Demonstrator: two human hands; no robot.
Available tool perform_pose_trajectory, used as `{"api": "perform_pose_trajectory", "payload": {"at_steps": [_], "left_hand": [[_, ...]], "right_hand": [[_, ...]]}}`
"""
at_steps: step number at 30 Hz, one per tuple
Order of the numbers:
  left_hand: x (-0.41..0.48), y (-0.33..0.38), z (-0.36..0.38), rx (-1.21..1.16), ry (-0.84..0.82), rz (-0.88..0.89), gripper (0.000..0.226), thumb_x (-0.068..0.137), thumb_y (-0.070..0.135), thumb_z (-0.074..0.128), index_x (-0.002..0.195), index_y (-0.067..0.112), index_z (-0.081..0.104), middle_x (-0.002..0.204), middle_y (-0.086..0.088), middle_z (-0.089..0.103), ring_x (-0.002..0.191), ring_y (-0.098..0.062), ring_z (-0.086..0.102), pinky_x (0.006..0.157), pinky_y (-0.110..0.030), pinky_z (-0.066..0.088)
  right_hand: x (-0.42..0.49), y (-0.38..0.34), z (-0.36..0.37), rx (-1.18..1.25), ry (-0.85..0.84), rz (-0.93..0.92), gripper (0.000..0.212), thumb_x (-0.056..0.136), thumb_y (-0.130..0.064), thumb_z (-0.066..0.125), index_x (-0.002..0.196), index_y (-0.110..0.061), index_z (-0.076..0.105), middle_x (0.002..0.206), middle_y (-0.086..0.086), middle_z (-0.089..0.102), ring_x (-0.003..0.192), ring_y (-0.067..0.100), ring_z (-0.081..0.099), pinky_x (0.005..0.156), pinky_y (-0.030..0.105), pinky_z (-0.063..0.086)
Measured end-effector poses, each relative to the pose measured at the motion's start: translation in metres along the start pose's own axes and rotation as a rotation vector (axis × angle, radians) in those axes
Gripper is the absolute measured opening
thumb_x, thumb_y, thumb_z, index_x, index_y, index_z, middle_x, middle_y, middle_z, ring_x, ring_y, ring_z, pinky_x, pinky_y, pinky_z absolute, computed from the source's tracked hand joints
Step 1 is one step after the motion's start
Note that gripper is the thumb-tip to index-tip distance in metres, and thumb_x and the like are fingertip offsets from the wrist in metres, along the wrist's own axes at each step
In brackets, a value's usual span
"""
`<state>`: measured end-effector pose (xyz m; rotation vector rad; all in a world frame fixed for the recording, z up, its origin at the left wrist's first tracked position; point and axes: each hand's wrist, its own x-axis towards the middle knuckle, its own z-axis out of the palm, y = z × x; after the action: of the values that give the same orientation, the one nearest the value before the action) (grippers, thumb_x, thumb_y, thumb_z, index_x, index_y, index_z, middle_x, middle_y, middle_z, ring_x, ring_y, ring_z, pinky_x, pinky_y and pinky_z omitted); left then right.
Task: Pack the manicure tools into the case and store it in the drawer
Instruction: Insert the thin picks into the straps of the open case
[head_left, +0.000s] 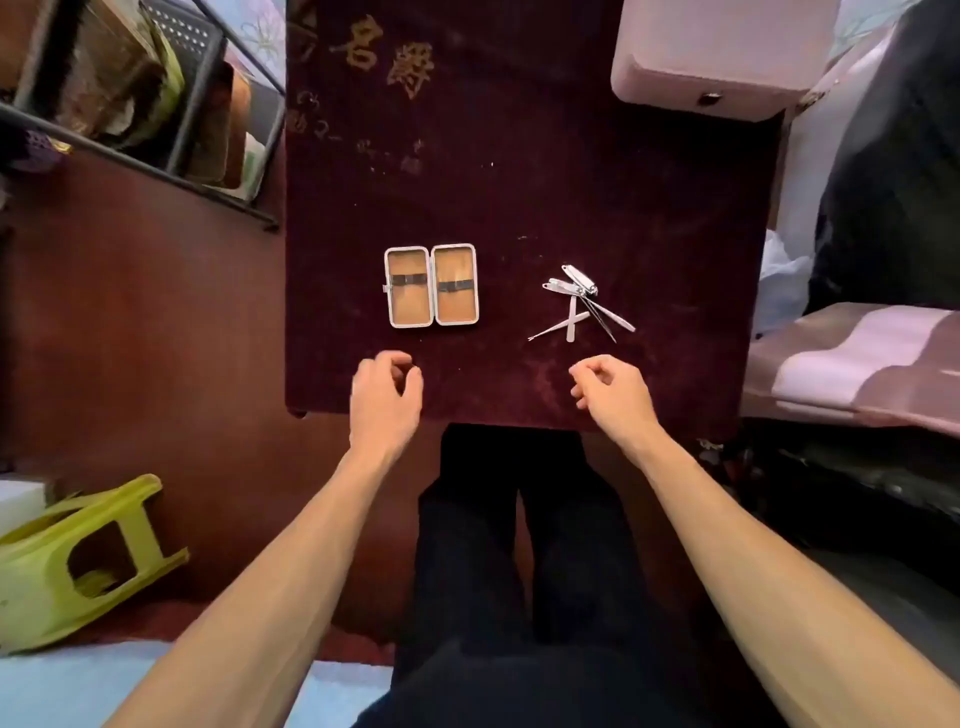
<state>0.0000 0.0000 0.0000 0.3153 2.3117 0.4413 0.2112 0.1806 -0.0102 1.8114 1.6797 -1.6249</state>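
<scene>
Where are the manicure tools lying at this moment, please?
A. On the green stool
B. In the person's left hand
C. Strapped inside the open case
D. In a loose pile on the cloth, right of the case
D: the metal tools lie crossed in a heap on the dark red cloth, apart from the open, empty case to their left.

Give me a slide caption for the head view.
Empty open case beside piled manicure tools; both hands hover empty.

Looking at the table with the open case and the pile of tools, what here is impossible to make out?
Head view only:
- Tool pile: the pieces overlap and are too small to count or name each one.
- Drawer: none visible; the table shows only its top.
- Pink box: cut off by the top edge.
- Left hand and right hand: curled fingers hide the palms.
</scene>
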Motion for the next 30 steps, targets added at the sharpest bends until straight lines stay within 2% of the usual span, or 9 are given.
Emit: {"api": "perform_pose_trajectory", "payload": {"at_steps": [3, 6, 9, 12, 15, 21, 25, 28, 30], "left_hand": [[0.034, -0.004, 0.003, 0.168, 0.246, 0.166, 0.057, 0.09, 0.046, 0.071, 0.137, 0.018, 0.054, 0.141, -0.007, 0.05, 0.132, -0.028, 0.046, 0.111, -0.045, 0.037], [0.066, -0.004, 0.001, 0.217, 0.234, 0.32, 0.095, 0.081, 0.066, 0.073, 0.156, 0.023, 0.033, 0.165, -0.002, 0.028, 0.153, -0.025, 0.027, 0.123, -0.045, 0.021], [0.095, -0.009, 0.001, 0.316, 0.215, 0.482, 0.116, 0.075, 0.082, 0.063, 0.163, 0.022, 0.017, 0.172, -0.003, 0.015, 0.159, -0.022, 0.017, 0.126, -0.045, 0.014], [0.113, -0.011, 0.01, 0.424, 0.192, 0.582, 0.122, 0.075, 0.088, 0.055, 0.165, 0.016, 0.015, 0.174, -0.009, 0.01, 0.161, -0.025, 0.013, 0.128, -0.05, 0.012], [0.12, -0.013, 0.02, 0.485, 0.242, 0.599, 0.125, 0.074, 0.091, 0.054, 0.164, 0.013, 0.017, 0.173, -0.013, 0.011, 0.159, -0.03, 0.018, 0.126, -0.05, 0.015], [0.119, -0.012, 0.039, 0.414, 0.347, 0.581, 0.131, 0.07, 0.095, 0.055, 0.163, 0.01, 0.02, 0.17, -0.011, 0.022, 0.153, -0.027, 0.026, 0.122, -0.043, 0.018], [0.117, -0.003, 0.051, 0.393, 0.384, 0.595, 0.134, 0.066, 0.096, 0.057, 0.161, 0.008, 0.024, 0.162, -0.013, 0.033, 0.147, -0.029, 0.033, 0.12, -0.044, 0.02], [0.118, -0.002, 0.055, 0.402, 0.392, 0.642, 0.133, 0.067, 0.097, 0.055, 0.161, 0.006, 0.026, 0.155, -0.016, 0.038, 0.142, -0.03, 0.035, 0.118, -0.045, 0.022], [0.12, -0.006, 0.054, 0.428, 0.376, 0.674, 0.132, 0.07, 0.094, 0.056, 0.161, 0.005, 0.023, 0.158, -0.016, 0.036, 0.146, -0.03, 0.032, 0.12, -0.045, 0.019]], "right_hand": [[0.026, 0.002, 0.012, 0.062, 0.101, 0.001, 0.015, 0.099, -0.03, 0.063, 0.089, -0.023, 0.072, 0.072, -0.005, 0.074, 0.053, -0.006, 0.064, 0.069, 0.024, 0.049], [0.045, 0.007, 0.02, 0.115, 0.161, -0.004, 0.014, 0.099, -0.028, 0.063, 0.09, -0.023, 0.073, 0.063, -0.009, 0.072, 0.051, -0.005, 0.063, 0.067, 0.024, 0.047], [0.054, 0.017, 0.026, 0.118, 0.239, -0.034, 0.016, 0.096, -0.035, 0.06, 0.089, -0.028, 0.072, 0.064, -0.014, 0.073, 0.049, -0.002, 0.064, 0.064, 0.024, 0.046], [0.056, 0.026, 0.028, 0.135, 0.274, -0.07, 0.017, 0.093, -0.041, 0.059, 0.085, -0.031, 0.07, 0.066, -0.006, 0.075, 0.049, 0.005, 0.066, 0.063, 0.03, 0.049], [0.058, 0.031, 0.029, 0.166, 0.306, -0.109, 0.013, 0.093, -0.041, 0.06, 0.085, -0.036, 0.07, 0.065, -0.003, 0.074, 0.048, 0.011, 0.067, 0.061, 0.032, 0.05], [0.061, 0.035, 0.032, 0.207, 0.364, -0.187, 0.013, 0.096, -0.039, 0.063, 0.086, -0.035, 0.071, 0.066, -0.002, 0.073, 0.046, 0.012, 0.066, 0.054, 0.026, 0.048], [0.061, 0.032, 0.033, 0.216, 0.403, -0.339, 0.013, 0.099, -0.034, 0.068, 0.086, -0.037, 0.072, 0.071, 0.001, 0.071, 0.049, 0.016, 0.061, 0.048, 0.028, 0.05], [0.065, 0.032, 0.031, 0.167, 0.496, -0.444, 0.017, 0.097, -0.032, 0.073, 0.095, -0.047, 0.067, 0.072, -0.01, 0.066, 0.054, 0.009, 0.059, 0.052, 0.017, 0.048], [0.069, 0.037, 0.025, 0.11, 0.574, -0.5, 0.021, 0.097, -0.031, 0.076, 0.107, -0.043, 0.063, 0.075, -0.016, 0.06, 0.062, 0.005, 0.058, 0.062, 0.009, 0.044]]}}
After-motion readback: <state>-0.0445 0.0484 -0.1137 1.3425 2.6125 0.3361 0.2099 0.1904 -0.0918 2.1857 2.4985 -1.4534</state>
